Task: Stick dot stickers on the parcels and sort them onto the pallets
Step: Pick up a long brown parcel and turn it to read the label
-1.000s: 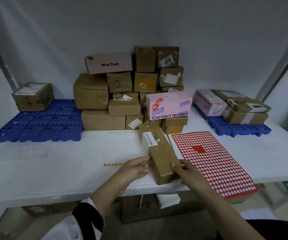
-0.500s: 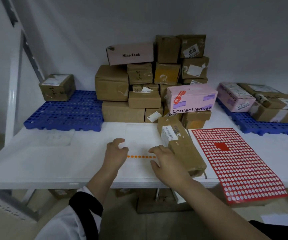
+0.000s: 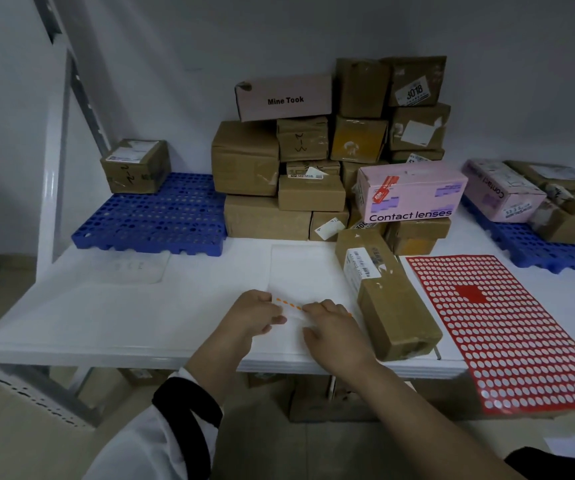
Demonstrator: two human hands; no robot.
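Our left hand [image 3: 261, 315] pinches the left edge of the flimsy, light orange dot sticker sheet [image 3: 294, 306] at the table [image 3: 106, 317] front beside the long brown parcel [image 3: 395, 299], while our right hand [image 3: 334, 327] curls over its dots, hold unclear, each probably best peeled by its rim.

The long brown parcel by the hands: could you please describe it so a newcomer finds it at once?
On the white table, look in front of the stack of boxes. Directly left of the red sticker sheet lies the long brown parcel. Unlike the stacked boxes, it lies alone, with a white barcode label near its far end.
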